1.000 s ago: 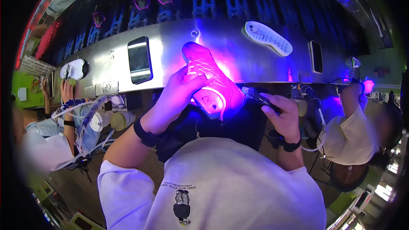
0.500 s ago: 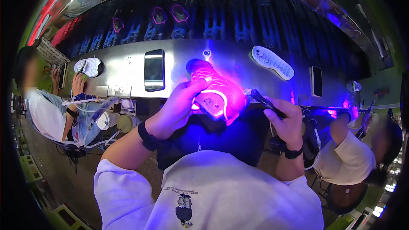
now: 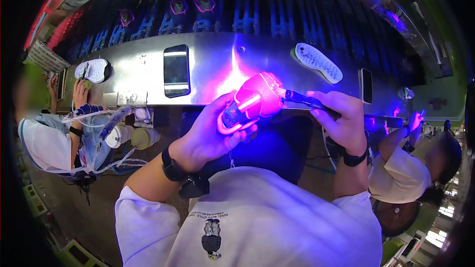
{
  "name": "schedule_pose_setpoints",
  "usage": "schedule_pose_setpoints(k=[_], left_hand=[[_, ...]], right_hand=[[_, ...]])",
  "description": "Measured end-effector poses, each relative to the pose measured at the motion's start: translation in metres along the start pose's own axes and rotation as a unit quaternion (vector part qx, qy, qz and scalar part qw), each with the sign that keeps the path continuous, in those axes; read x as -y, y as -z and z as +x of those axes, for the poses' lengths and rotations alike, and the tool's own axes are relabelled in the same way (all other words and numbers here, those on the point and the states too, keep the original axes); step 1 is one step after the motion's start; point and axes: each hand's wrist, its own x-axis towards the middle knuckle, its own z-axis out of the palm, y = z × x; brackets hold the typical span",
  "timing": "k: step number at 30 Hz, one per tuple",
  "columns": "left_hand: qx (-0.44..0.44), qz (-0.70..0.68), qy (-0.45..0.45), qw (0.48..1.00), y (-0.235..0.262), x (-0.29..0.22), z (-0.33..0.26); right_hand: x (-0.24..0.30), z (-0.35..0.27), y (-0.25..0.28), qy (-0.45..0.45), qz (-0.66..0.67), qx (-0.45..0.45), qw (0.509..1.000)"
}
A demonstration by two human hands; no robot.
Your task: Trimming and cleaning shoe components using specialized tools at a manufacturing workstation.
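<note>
A pink shoe point(image 3: 250, 104) is held up above the long metal worktop point(image 3: 213, 69) in the clenched grip of the left hand point(image 3: 210, 136). A dark torch-like tool point(image 3: 304, 101) is grasped by the right hand point(image 3: 341, 121) and touches the shoe. A white sole point(image 3: 319, 62) lies on the worktop; dark racks point(image 3: 257, 5) stand behind it.

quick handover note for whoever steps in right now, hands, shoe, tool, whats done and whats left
Left hand grips the shoe from below, lifted off the metal bench.
Right hand holds a dark pen-like tool, tip at the shoe's end; the shoe glows pink-violet.
A loose white sole lies on the bench, untouched.
Done: shoe picked up, tool applied to it.
Left: probably the rest of the shoe's surface, then setting it down.
</note>
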Motion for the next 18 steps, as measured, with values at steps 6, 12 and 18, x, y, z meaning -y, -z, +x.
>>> schedule_pose_setpoints(k=[6, 12, 18], left_hand=[[0.016, -0.250, 0.126, 0.960, 0.009, 0.000, -0.001], [0.097, -0.292, 0.131, 0.942, 0.018, 0.012, -0.003], [0.139, -0.208, 0.116, 0.961, 0.021, 0.014, -0.006]], right_hand=[[-0.001, 0.010, -0.018, -0.037, 0.008, 0.029, 0.999], [-0.008, 0.012, -0.043, 0.018, 0.098, -0.017, 0.995], [-0.022, -0.033, -0.074, 0.018, 0.098, -0.080, 0.992]])
